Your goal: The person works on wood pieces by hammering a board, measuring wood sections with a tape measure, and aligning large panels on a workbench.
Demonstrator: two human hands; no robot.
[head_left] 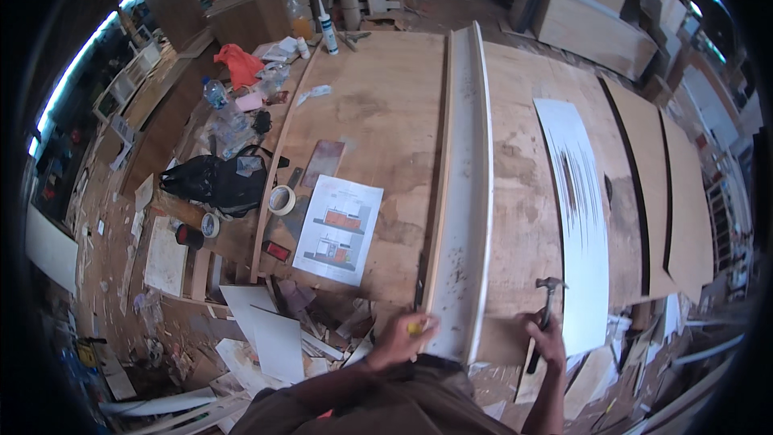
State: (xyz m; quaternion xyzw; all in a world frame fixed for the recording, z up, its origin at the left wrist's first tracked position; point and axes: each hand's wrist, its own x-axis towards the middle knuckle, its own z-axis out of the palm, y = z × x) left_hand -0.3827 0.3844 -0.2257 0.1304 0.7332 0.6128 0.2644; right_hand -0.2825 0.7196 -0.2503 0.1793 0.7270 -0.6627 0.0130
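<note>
At the near edge of the plywood worktop (386, 113), in the head view, the left hand (401, 341) is curled, its fingers bent round a small yellow thing (415, 328) too blurred to make out. The long pale channel with raised edges (463, 217) starts just beside that hand and lies toward its one o'clock, its long axis running nearly from six to twelve. The right hand (546, 340) is at the channel's other side, wrapped closely round the handle of a hammer (549, 306), whose head points to about twelve; from there the channel lies toward ten o'clock, across a gap. So the left hand is the nearer. A white panel (584, 274) lies toward the right hand's one o'clock.
</note>
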